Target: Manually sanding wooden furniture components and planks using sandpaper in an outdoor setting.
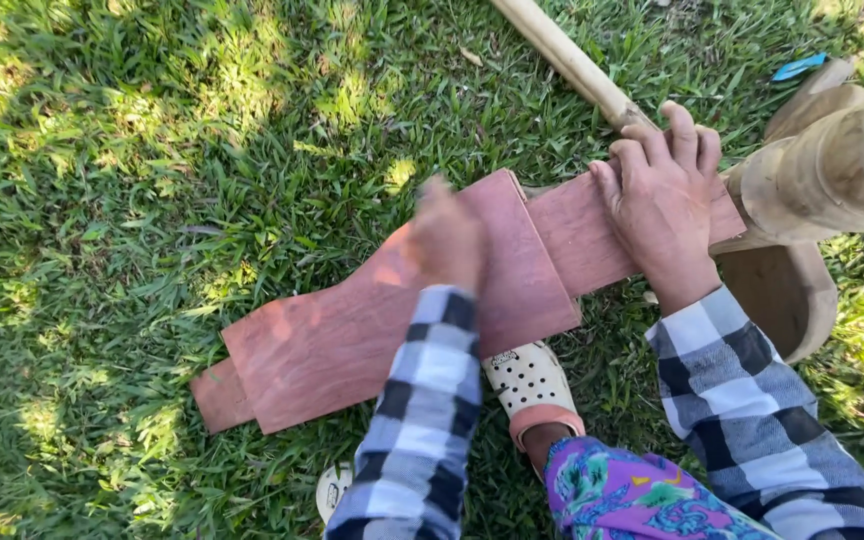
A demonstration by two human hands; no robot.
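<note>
Sunlit grass (102, 180) lies under everything. On it we have reddish boards (322, 350) overlapping, their long axis running from lower left to upper right. Our left hand (447, 235) hovers blurred above the middle; its grip we cannot tell. Our right hand (664, 205) presses flat, fingers spread, on the upper board's right end, beside a pole (572, 62) and wooden post (837, 165).

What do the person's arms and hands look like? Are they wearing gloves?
No gloves. Both hands are bare, the left hand looking blurry and the right hand sharp, with its fingers plain to see. Both arms wear long checked sleeves in dark blue, grey and white squares that reach the wrists.
</note>
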